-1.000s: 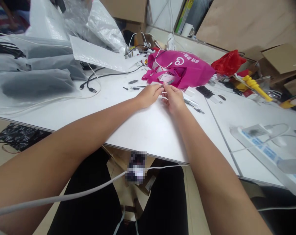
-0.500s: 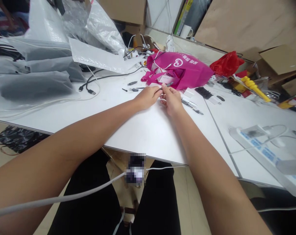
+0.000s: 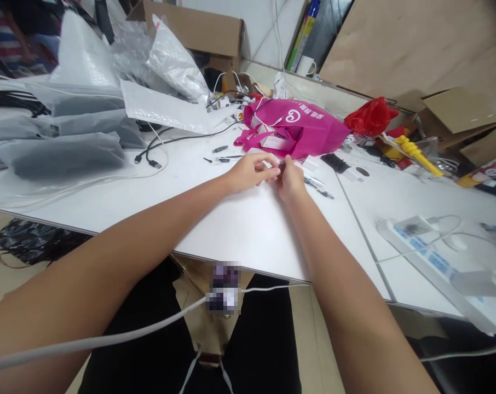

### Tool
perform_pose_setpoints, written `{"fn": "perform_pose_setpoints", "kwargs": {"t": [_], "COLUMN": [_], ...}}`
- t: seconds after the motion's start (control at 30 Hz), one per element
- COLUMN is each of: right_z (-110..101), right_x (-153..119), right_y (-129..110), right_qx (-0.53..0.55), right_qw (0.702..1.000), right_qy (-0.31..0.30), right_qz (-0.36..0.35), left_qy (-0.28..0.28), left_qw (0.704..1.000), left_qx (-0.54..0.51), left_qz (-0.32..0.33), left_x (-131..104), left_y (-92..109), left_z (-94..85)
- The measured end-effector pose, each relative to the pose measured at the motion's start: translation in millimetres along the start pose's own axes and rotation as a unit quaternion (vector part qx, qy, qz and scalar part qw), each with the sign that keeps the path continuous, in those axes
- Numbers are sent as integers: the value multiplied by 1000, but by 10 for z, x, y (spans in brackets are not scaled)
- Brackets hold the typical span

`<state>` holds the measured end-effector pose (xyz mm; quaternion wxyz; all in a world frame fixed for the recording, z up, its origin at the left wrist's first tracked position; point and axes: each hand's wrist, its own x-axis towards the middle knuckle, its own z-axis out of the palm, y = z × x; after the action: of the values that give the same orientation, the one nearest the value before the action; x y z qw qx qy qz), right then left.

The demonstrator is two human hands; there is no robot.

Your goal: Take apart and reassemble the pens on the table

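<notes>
My left hand (image 3: 250,171) and my right hand (image 3: 290,178) meet on the white table (image 3: 240,219), fingertips pinched together around a small dark pen-like part (image 3: 281,162). Most of that part is hidden by the fingers. Just beyond my hands lies a magenta cloth bag (image 3: 301,127) with a white card at its front. Pens (image 3: 319,185) lie right of my right hand, and small dark pen pieces (image 3: 222,154) lie to the left.
Grey plastic bags (image 3: 59,142) pile at the left with black USB cables (image 3: 149,156). A white power strip (image 3: 428,257) lies at the right. Red bag (image 3: 369,115), yellow tool (image 3: 416,153) and cardboard boxes (image 3: 457,109) sit far right. A white cable crosses below the table edge.
Both hands stayed together and shifted slightly nearer, fingers closing more tightly around the small part. The view tipped a little, so everything sits slightly lower in the picture.
</notes>
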<state>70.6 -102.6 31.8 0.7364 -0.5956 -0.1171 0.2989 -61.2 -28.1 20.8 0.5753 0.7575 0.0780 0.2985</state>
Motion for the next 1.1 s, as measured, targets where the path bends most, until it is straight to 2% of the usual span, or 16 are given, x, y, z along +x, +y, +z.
{"fn": "perform_pose_setpoints", "kwargs": {"t": [0.33, 0.47, 0.63, 0.83, 1.1], "right_z": [-90, -122, -153, -170, -190], "right_x": [64, 66, -92, -180, -121], "right_y": [149, 193, 171, 129, 169], "right_qx": [-13, -11, -50, -72, -123], "right_qw": [994, 994, 995, 992, 977], "right_qy": [-110, -110, -80, -89, -166], "right_qz": [16, -4, -43, -45, -49], "left_qy": [-7, -31, -58, -31, -68], "left_qw": [998, 997, 997, 997, 987], "left_qx": [-9, -6, 25, 73, 133], "left_qz": [-64, -64, -44, -20, -53], "left_x": [-45, -84, -190, -271, -311], "left_y": [9, -20, 8, 58, 61], "left_z": [-36, -36, 55, 178, 168]}}
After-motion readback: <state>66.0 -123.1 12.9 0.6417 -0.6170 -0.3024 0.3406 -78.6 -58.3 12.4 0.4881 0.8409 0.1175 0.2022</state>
